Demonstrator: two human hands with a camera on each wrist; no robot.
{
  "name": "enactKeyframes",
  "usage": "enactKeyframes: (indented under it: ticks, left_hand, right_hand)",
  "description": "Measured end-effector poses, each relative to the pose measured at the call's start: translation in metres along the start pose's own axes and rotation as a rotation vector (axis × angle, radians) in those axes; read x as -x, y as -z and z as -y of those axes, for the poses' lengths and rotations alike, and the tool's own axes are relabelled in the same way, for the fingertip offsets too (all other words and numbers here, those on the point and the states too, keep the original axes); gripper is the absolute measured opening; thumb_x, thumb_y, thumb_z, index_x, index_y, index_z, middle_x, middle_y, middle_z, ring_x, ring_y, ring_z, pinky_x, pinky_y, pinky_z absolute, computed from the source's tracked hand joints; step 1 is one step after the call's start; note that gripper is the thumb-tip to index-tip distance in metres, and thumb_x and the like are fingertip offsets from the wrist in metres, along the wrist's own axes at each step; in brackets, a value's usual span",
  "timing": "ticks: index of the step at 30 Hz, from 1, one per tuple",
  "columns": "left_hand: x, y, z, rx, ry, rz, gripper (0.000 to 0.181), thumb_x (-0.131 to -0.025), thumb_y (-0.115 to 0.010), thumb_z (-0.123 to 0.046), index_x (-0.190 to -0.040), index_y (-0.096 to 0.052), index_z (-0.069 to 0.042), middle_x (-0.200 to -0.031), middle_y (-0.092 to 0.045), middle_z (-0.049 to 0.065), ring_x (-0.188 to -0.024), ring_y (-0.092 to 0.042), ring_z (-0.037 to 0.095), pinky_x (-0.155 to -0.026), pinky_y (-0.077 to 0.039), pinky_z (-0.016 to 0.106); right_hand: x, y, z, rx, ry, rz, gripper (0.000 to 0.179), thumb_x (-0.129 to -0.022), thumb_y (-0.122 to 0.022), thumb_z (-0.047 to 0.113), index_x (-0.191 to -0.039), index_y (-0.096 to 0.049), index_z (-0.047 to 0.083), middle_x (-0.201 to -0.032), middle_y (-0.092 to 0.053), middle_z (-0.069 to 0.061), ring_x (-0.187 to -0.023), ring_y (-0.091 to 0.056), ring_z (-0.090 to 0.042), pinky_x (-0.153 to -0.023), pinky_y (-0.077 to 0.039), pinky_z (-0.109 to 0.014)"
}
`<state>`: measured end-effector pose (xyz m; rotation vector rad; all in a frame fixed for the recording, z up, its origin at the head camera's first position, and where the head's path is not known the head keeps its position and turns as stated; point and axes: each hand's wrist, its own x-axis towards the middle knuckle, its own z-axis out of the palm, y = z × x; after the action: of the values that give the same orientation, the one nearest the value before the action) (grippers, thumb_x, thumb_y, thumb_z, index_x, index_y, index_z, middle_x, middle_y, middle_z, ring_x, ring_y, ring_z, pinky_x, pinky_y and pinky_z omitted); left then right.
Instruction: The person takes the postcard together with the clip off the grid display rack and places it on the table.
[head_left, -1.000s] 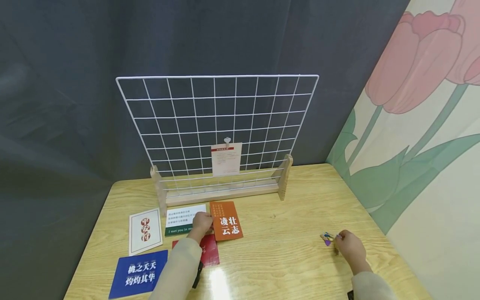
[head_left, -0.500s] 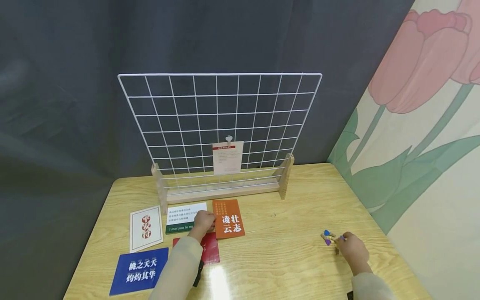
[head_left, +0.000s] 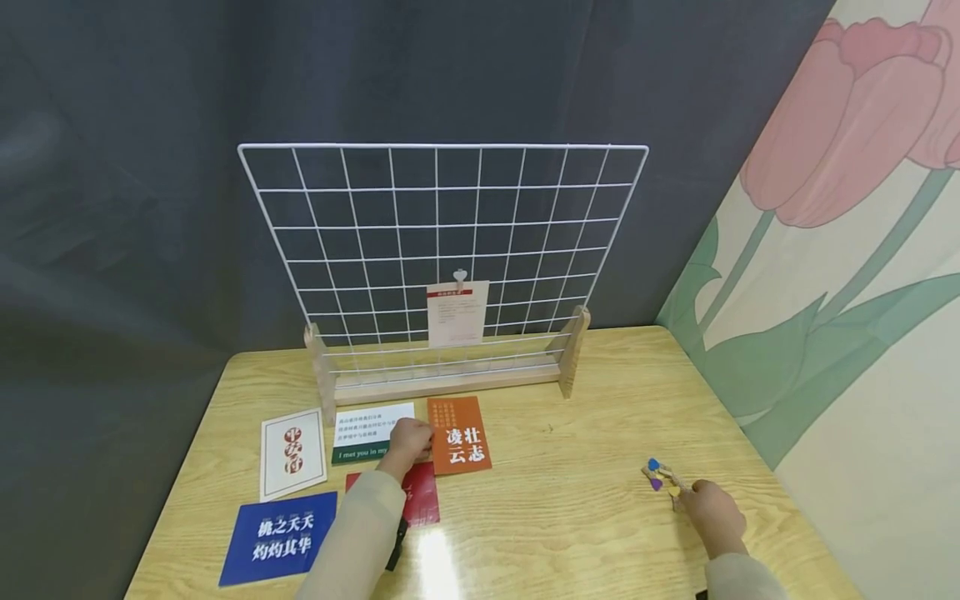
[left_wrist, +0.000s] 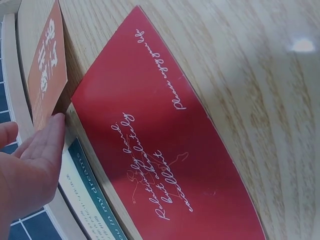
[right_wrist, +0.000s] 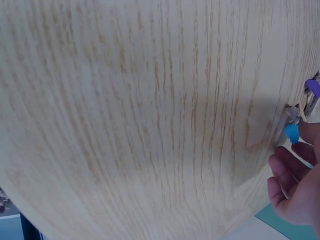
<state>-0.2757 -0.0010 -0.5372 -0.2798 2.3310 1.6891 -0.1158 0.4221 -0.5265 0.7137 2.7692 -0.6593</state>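
My left hand (head_left: 409, 442) pinches the near-left edge of an orange card (head_left: 459, 436) with white characters. In the left wrist view, that card (left_wrist: 49, 70) tilts up off the table, fingers beneath its corner and thumb on the other side. Under the left forearm lies a red card (left_wrist: 150, 140) with white handwriting. A white-and-green card (head_left: 367, 421) lies behind the hand. At the right, my right hand (head_left: 711, 510) has its thumb and forefinger at a small pile of heart-topped wooden clips (head_left: 656, 483), pinching one; a blue heart (right_wrist: 291, 132) shows at the thumb tip.
A white wire grid (head_left: 442, 208) on a wooden stand (head_left: 450, 386) stands at the back, with a pale card (head_left: 457, 317) clipped to it. A white card (head_left: 293, 457) and a blue card (head_left: 279, 537) lie at left. The tulip-painted wall (head_left: 862, 375) borders the table's right side.
My right hand has drawn slightly right and toward me, and more of the clips show beside its fingertips. The left hand stays at the orange card; the head view has shifted a little.
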Motion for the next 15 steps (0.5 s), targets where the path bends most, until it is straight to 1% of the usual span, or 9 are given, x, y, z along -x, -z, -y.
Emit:
enactKeyframes:
  ticks: [3, 5, 8, 10, 13, 15]
  left_hand:
    - [-0.0002, 0.0002, -0.0003, 0.017, 0.009, 0.007, 0.023, -0.079, -0.053, -0.008, -0.092, -0.06, 0.01, -0.074, -0.059, 0.017, -0.061, -0.057, 0.021, -0.054, -0.05, 0.032]
    - [-0.0006, 0.0002, -0.0001, 0.034, 0.015, 0.023, 0.021, -0.081, -0.052, -0.009, -0.084, -0.059, 0.011, -0.064, -0.056, 0.012, -0.052, -0.053, 0.017, -0.051, -0.049, 0.03]
    - [-0.0013, 0.0001, 0.0005, 0.046, 0.016, 0.03, 0.023, -0.082, -0.051, -0.011, -0.071, -0.056, 0.008, -0.052, -0.049, 0.006, -0.043, -0.044, 0.012, -0.047, -0.046, 0.029]
    - [-0.0022, 0.0001, 0.001, 0.042, 0.011, 0.023, 0.025, -0.083, -0.051, -0.011, -0.065, -0.054, 0.006, -0.048, -0.045, 0.004, -0.041, -0.04, 0.011, -0.045, -0.045, 0.028]
    - [-0.0027, 0.0009, 0.0015, 0.024, 0.003, -0.006, 0.022, -0.081, -0.052, -0.011, -0.066, -0.055, 0.005, -0.051, -0.049, 0.006, -0.042, -0.043, 0.011, -0.045, -0.045, 0.026]
    - [-0.0024, 0.0023, 0.0017, 0.012, -0.004, -0.018, 0.022, -0.081, -0.052, -0.01, -0.069, -0.057, 0.007, -0.053, -0.052, 0.009, -0.042, -0.045, 0.012, -0.044, -0.044, 0.025]
  right_hand:
    - [-0.0012, -0.001, 0.0001, 0.012, -0.004, -0.012, 0.045, -0.085, -0.043, 0.026, -0.107, -0.045, -0.013, -0.1, -0.051, -0.031, -0.081, -0.051, -0.043, -0.059, -0.04, -0.047]
    - [-0.0022, -0.0013, 0.0002, 0.018, -0.004, -0.01, 0.046, -0.085, -0.042, 0.025, -0.109, -0.043, -0.014, -0.103, -0.049, -0.032, -0.085, -0.049, -0.045, -0.06, -0.04, -0.048]
    - [-0.0038, -0.0011, 0.0011, 0.019, -0.003, 0.005, 0.044, -0.084, -0.042, 0.023, -0.109, -0.044, -0.014, -0.101, -0.05, -0.032, -0.082, -0.05, -0.044, -0.059, -0.04, -0.047]
    - [-0.0049, -0.0012, 0.0018, 0.014, -0.002, 0.006, 0.041, -0.083, -0.042, 0.021, -0.106, -0.046, -0.013, -0.095, -0.053, -0.029, -0.076, -0.052, -0.039, -0.057, -0.04, -0.045]
    - [-0.0062, -0.0018, 0.003, 0.012, -0.003, -0.004, 0.038, -0.08, -0.042, 0.018, -0.103, -0.048, -0.011, -0.089, -0.055, -0.025, -0.07, -0.052, -0.032, -0.054, -0.039, -0.043]
    - [-0.0069, -0.0019, 0.0038, 0.018, -0.005, -0.015, 0.038, -0.078, -0.042, 0.017, -0.103, -0.048, -0.011, -0.089, -0.054, -0.026, -0.07, -0.052, -0.032, -0.054, -0.039, -0.043]
